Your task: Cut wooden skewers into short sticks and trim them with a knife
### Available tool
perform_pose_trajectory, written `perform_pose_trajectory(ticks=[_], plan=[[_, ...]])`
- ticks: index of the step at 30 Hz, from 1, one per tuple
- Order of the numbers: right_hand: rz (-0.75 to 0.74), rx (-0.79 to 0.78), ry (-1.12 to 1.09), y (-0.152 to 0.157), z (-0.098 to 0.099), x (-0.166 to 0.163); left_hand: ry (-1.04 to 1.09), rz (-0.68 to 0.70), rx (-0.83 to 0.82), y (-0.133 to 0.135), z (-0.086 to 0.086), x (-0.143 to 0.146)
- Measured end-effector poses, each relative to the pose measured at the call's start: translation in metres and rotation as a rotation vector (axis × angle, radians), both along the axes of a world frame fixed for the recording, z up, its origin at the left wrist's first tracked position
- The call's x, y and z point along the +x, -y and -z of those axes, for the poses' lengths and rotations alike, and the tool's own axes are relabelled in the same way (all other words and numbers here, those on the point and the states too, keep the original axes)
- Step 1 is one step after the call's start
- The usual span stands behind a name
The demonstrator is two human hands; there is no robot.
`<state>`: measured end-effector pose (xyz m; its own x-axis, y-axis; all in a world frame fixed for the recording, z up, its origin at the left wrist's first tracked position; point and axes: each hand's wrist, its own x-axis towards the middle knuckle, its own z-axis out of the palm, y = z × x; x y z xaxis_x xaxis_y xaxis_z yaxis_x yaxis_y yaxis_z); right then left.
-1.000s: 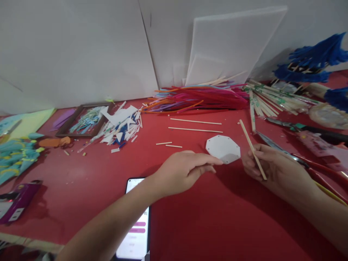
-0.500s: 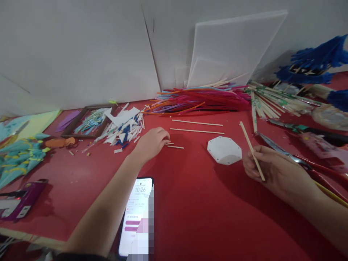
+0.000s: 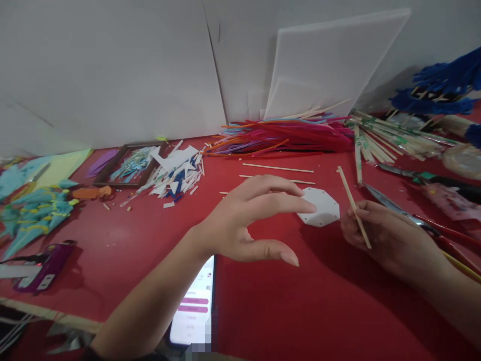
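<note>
My left hand [image 3: 251, 218] hangs over the middle of the red table, thumb and fingers spread, with nothing between them. Its fingertips overlap the left edge of a white octagonal board [image 3: 321, 206] with small holes near its rim; whether they touch it I cannot tell. In my right hand [image 3: 379, 228], on the right, a thin wooden stick [image 3: 353, 203] is pinched at a slant. Two thin sticks lie beyond my left hand, the farther stick [image 3: 278, 168] in full view and the nearer partly covered. A shorter piece shows only its tip beside the left hand.
Pipe cleaners [image 3: 285, 138] are heaped along the wall, with bundled sticks [image 3: 391, 138] to their right. Red-handled cutters [image 3: 417, 218] lie beside my right hand. White and blue scraps [image 3: 180, 173] and a brown frame [image 3: 128, 165] are at the left. A lit phone [image 3: 193, 311] lies under my left forearm.
My left hand has moved right from the short stick pieces toward the octagonal board, and its fingers have spread. My right hand still holds its stick. The view has shifted slightly.
</note>
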<state>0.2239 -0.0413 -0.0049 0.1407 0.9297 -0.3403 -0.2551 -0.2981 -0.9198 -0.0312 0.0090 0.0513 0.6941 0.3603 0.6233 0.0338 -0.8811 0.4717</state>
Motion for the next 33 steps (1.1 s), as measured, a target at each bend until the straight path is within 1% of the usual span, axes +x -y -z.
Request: perform_pose_trajectory(ticks=[3,6,8,11,12,14,16,18,21,24,29,33], plan=[[0.004,-0.002,-0.004,0.0,0.001,0.0,0.03,0.019,0.007,-0.002,0.005,0.0],[0.014,0.007,-0.022,-0.001,0.004,0.001,0.052,0.024,-0.077,-0.003,0.011,-0.001],[0.01,0.016,-0.032,-0.003,0.006,0.0,0.061,-0.025,-0.182,-0.002,0.016,0.0],[-0.002,0.017,-0.036,-0.004,0.007,-0.001,0.049,-0.168,-0.354,-0.001,0.025,0.003],[-0.008,0.018,-0.037,-0.004,0.007,-0.001,0.029,-0.205,-0.394,-0.001,0.027,0.005],[-0.027,0.027,-0.038,-0.005,0.007,-0.001,-0.018,-0.243,-0.422,-0.001,0.029,0.008],[-0.052,0.046,-0.035,-0.006,0.008,0.0,-0.054,-0.235,-0.391,0.0,0.029,0.012],[-0.058,0.059,-0.035,-0.006,0.009,0.0,-0.053,-0.191,-0.352,0.0,0.028,0.014],[-0.035,0.052,-0.05,-0.008,0.01,-0.001,0.006,-0.1,-0.34,0.0,0.03,0.016],[-0.028,0.047,-0.059,-0.008,0.011,0.0,0.069,-0.049,-0.318,-0.001,0.034,0.014],[-0.017,0.044,-0.067,-0.008,0.013,0.0,0.142,-0.006,-0.159,-0.003,0.038,0.012],[-0.003,0.042,-0.071,-0.006,0.012,-0.001,0.142,0.018,-0.018,-0.006,0.041,0.01]])
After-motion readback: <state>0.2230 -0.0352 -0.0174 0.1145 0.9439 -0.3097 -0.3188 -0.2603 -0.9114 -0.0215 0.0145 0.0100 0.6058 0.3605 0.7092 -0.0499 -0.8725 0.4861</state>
